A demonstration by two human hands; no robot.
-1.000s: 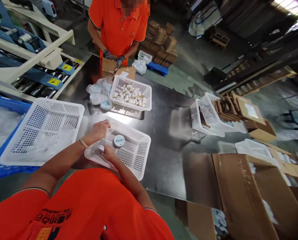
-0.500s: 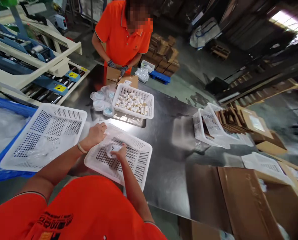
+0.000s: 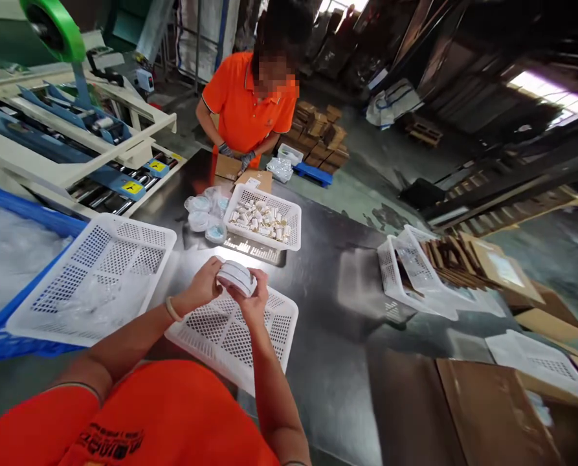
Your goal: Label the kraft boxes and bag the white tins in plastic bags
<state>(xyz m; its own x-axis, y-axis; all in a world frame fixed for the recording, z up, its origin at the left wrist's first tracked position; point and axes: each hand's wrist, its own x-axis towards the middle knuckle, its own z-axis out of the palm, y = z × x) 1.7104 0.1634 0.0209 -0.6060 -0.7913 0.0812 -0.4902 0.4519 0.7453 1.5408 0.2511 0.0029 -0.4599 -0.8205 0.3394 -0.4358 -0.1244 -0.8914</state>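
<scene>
A round white object with thin dark lines round its side [image 3: 235, 277] is held up between my two hands. My left hand [image 3: 206, 283] grips its left side, and my right hand [image 3: 252, 298] has its fingers round the right side. Beneath them a white perforated basket [image 3: 279, 330] rests on the metal table [image 3: 325, 310]. Beyond my hands stands another white basket [image 3: 294, 226] full of small white and gold cylinders [image 3: 259, 220]. Clear plastic-wrapped pieces with pale blue parts [image 3: 206, 212] lie to the left of that basket.
At the left is a white basket with clear bags [image 3: 94, 304], near a conveyor [image 3: 123, 188]. Across the table a person in orange [image 3: 250, 97] with grey gloves handles cardboard. Baskets with cardboard [image 3: 415, 265] and open cartons [image 3: 497, 401] stand at the right.
The white object has come up out of the near basket in my right hand. My left hand has left the basket's rim and taken hold of the object too. The view has shifted slightly.
</scene>
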